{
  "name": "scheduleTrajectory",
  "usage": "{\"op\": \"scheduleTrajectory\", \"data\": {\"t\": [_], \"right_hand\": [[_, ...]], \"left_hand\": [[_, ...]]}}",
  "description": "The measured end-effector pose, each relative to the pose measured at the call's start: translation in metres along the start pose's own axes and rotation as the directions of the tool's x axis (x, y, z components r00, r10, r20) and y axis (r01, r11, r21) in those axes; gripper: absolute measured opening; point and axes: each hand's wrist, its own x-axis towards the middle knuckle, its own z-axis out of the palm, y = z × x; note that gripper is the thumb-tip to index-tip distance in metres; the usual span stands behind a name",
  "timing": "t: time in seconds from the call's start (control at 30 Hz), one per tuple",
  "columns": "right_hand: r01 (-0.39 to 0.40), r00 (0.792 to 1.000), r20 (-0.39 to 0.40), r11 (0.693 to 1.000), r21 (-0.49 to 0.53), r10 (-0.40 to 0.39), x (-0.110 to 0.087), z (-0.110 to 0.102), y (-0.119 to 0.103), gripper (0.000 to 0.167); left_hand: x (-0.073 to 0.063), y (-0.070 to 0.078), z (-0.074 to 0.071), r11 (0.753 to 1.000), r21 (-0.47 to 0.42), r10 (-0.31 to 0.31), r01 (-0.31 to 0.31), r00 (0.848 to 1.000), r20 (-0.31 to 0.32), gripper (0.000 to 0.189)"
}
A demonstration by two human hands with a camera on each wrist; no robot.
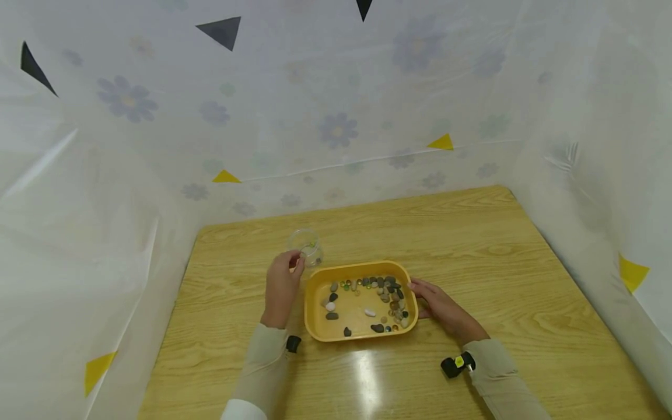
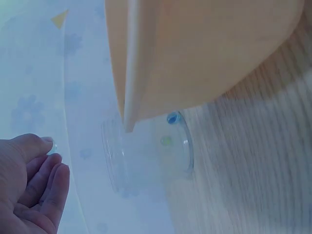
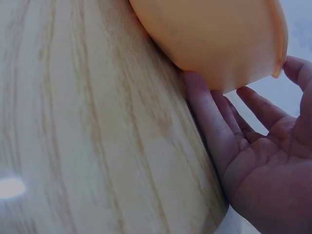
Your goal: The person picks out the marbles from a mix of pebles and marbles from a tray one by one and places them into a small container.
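My left hand (image 1: pixel 282 286) pinches a small, pale, see-through glass bead (image 2: pixel 54 147) between thumb and fingertips, beside a clear round jar (image 1: pixel 304 238). Inside this jar, the left wrist view shows a blue bead (image 2: pixel 173 117) and a green bead (image 2: pixel 166 141). My right hand (image 1: pixel 443 307) touches the right end of a yellow tray (image 1: pixel 362 270). In the right wrist view, its fairly straight fingers (image 3: pixel 207 107) rest against the tray's outer wall, with one digit at the rim. Grey, tan and white pebbles (image 1: pixel 385 297) and glass beads lie in the tray, mostly along its edges.
The wooden table (image 1: pixel 451 233) carries the tray and jar. White flowered sheeting (image 1: pixel 336 99) rises behind it and on both sides, with black and yellow triangles on it. Each wrist wears a small black device (image 1: pixel 458 364).
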Motion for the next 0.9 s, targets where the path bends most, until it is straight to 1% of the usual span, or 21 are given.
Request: {"op": "scheduleTrajectory", "data": {"t": [0.13,0.33,0.57,0.67,0.9], "right_hand": [[-0.001,1.0,-0.002,1.0,-0.006,0.001,0.0,0.0,0.0,0.062],[-0.001,1.0,-0.007,1.0,-0.004,0.001,0.0,0.0,0.0,0.062],[-0.007,1.0,-0.013,1.0,-0.005,0.007,-0.001,0.0,0.0,0.064],[-0.01,1.0,-0.01,1.0,-0.009,0.01,-0.001,0.0,-0.001,0.065],[-0.011,1.0,-0.014,1.0,-0.01,0.011,-0.001,-0.001,0.0,0.064]], "left_hand": [[0.005,-0.006,-0.003,1.0,-0.006,0.0,0.0,1.0,-0.012,0.018],[0.01,-0.013,-0.006,1.0,-0.007,-0.023,0.023,1.0,0.0,0.017],[0.014,-0.021,0.0,0.998,0.042,-0.049,0.048,0.998,0.028,0.017],[0.015,-0.023,0.004,0.997,0.072,-0.043,0.04,0.999,0.032,0.017],[0.014,-0.025,0.008,0.995,0.096,0.005,-0.006,1.0,0.015,0.016]]}}
